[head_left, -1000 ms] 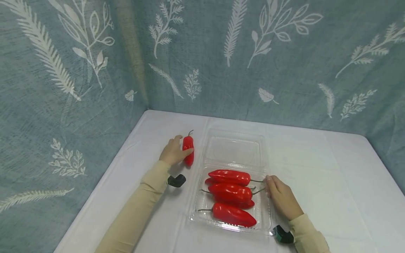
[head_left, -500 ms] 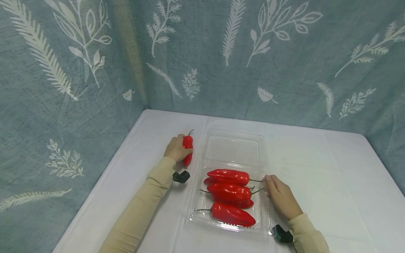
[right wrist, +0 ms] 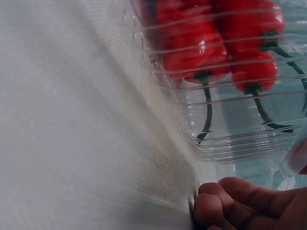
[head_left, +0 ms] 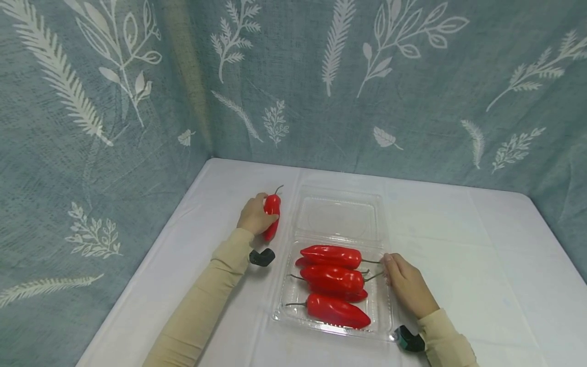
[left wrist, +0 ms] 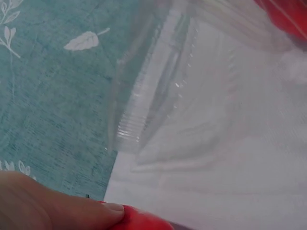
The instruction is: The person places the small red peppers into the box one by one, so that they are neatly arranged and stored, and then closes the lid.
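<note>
At the table's left, my left hand (head_left: 255,215) grips a red chili pepper (head_left: 272,205), thumb over its near side and stem pointing away. In the left wrist view, only the thumb and a bit of this pepper (left wrist: 144,221) show at the bottom. To the right lies an open clear plastic clamshell container (head_left: 283,308) with several red peppers (head_left: 338,311) in its base, some stacked. My right hand (head_left: 409,285) pinches the container's right rim near the pepper stems. The right wrist view shows curled fingers (right wrist: 240,199) beside the ribbed container wall (right wrist: 240,153).
The container's hinged lid (head_left: 339,216) lies flat behind its base. A white cloth (head_left: 458,265) covers the table. Patterned green-blue curtains (head_left: 321,127) stand along the back and left edges. A dark wrist device (head_left: 262,257) hangs below the left wrist, another (head_left: 409,339) below the right.
My left hand has moved slightly right and its fingers have closed around the pepper. The pepper has tilted a little, its stem end shifting away and right. My right hand stays put.
</note>
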Available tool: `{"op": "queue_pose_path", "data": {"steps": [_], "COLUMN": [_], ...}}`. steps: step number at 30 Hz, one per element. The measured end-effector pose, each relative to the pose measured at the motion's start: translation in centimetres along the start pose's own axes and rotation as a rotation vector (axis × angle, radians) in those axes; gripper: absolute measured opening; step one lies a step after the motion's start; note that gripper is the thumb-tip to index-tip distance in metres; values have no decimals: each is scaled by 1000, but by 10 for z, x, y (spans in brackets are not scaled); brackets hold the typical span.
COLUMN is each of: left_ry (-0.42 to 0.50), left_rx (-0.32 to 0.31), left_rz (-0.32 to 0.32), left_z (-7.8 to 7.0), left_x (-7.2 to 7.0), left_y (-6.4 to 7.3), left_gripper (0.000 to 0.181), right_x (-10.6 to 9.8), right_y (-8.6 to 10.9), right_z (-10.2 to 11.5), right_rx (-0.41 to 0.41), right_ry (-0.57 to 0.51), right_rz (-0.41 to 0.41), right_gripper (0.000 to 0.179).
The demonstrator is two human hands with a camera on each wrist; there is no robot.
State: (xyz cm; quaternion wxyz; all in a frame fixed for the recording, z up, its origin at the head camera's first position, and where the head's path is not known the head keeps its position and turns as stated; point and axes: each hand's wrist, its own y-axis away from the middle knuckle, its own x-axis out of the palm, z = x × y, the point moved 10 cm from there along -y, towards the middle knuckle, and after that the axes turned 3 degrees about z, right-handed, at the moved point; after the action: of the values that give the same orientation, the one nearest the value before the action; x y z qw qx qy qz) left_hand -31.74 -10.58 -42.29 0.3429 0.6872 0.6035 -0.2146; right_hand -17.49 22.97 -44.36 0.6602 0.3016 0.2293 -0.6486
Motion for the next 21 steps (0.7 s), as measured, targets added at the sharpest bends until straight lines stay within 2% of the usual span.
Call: {"op": "queue_pose_path", "data": {"steps": [6, 12, 17, 21], "left_ry": [-14, -14, -9, -7], "left_rx": [30, 76, 135, 184], "left_rz": [-30, -44, -62, -61], "left_z": [-10, -23, -39, -55], "left_x": [-8, -15, -22, -26], "left_y": [6, 12, 22, 35], "left_gripper": [64, 64, 64, 66], "right_x": [0, 1, 0, 0], "right_y": [0, 0, 0, 0], "right_z": [2, 0, 1, 1], "right_rx": [-19, -5, -6, -4], "right_ry": [3, -8, -4, -8], "right_rz": [-10, 1, 5, 5], "right_gripper": [43, 43, 42, 42]}}
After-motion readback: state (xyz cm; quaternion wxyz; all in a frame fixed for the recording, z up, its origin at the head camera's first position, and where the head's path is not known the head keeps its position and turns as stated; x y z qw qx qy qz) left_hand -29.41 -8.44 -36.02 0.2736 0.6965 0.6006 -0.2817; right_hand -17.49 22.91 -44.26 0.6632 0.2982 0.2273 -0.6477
